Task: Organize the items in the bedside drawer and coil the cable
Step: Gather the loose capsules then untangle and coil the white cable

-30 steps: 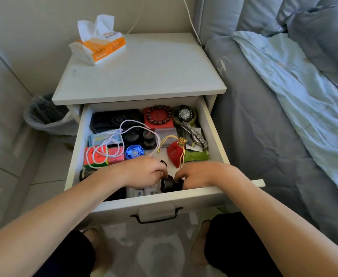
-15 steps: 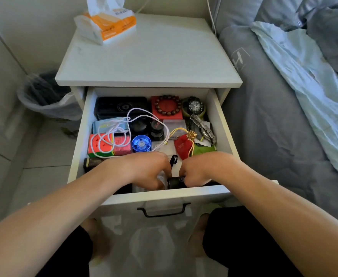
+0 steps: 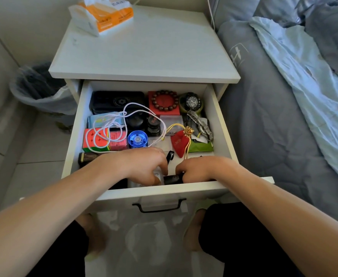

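white cable (image 3: 124,124) lies uncoiled over cubes mid-drawer (image 3: 74,136). we see left hand (image 3: 144,166) curled, grip unclear; right hand (image 3: 200,169) grips black item (image 3: 171,179). lifting may snag red pouch (image 3: 179,142) cord.

One open drawer (image 3: 222,124) holds one loose white cable (image 3: 112,124); two watches, one green-cased (image 3: 192,101) at the back right corner, one metal-banded (image 3: 201,124); one bead bracelet (image 3: 165,100); one red pouch (image 3: 179,142); one blue round tin (image 3: 137,139); two hands, left (image 3: 144,166) and right (image 3: 200,168), at the front edge.
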`<state>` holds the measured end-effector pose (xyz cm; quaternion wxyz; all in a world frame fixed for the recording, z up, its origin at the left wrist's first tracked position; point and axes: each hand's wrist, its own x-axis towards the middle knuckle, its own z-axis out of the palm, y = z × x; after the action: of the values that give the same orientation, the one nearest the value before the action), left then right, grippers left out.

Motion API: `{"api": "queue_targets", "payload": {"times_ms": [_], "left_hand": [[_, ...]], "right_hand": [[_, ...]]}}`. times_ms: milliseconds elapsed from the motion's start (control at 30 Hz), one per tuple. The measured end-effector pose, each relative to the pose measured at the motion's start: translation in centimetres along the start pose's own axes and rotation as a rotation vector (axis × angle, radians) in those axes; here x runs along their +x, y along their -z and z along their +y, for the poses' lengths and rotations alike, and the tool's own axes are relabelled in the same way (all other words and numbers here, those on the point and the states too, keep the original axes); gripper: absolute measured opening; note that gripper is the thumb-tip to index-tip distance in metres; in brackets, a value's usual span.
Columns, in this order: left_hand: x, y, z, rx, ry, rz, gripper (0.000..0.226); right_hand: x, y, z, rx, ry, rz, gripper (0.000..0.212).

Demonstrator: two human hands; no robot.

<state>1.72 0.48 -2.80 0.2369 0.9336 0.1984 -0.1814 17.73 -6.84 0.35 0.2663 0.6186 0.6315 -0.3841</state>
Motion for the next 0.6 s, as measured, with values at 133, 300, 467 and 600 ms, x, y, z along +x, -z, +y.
{"api": "queue_targets", "payload": {"times_ms": [133,300,467,600], "left_hand": [[0.1,-0.2,0.3,0.036,-0.016,0.023,0.034],[0.9,-0.4,1.3,0.189,0.023,-0.017,0.042],[1.2,-0.2,1.5,0.141,0.038,-0.035,0.041],[1.8,0.7,2.5,0.154,0.102,-0.140,0.034]], "right_hand": [[0.1,0.2,0.5,0.002,0.031,-0.015,0.043],[-0.1,0.4,1.2,0.048,0.079,0.025,0.047],[-3.0,1.0,4.9,-0.155,-0.057,0.103,0.032],[-3.9,0.6,5.6,-0.378,-0.080,0.115,0.020]]}}
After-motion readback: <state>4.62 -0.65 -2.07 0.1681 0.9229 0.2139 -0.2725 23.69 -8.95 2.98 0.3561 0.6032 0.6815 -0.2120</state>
